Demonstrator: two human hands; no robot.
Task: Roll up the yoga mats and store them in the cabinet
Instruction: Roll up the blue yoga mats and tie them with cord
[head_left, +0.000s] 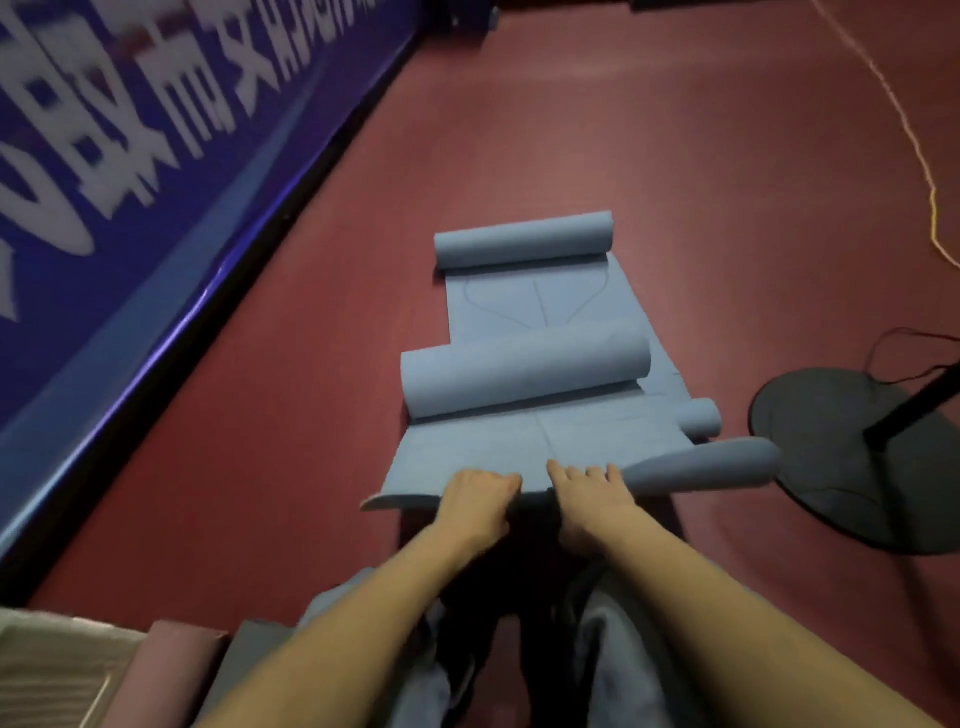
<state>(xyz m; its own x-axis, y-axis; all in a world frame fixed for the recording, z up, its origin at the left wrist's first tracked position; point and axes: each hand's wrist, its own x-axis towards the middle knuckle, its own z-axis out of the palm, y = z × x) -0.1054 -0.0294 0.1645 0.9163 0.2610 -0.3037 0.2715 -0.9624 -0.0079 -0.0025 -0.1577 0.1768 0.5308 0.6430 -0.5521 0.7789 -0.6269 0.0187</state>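
Observation:
Two blue yoga mats lie partly unrolled on the red floor, one behind the other. The near mat has a roll at its far end and a lifted near edge. My left hand grips that near edge, fingers curled over it. My right hand rests on the same edge, fingers spread on the mat. The far mat ends in its own roll. Two more blue rolls, a large one and a small one, lie at the right beside my right hand.
A blue banner wall runs along the left. A black round stand base with a pole and cable sits on the right. A yellow cord trails on the floor. A pink rolled mat and a grey one lie at bottom left.

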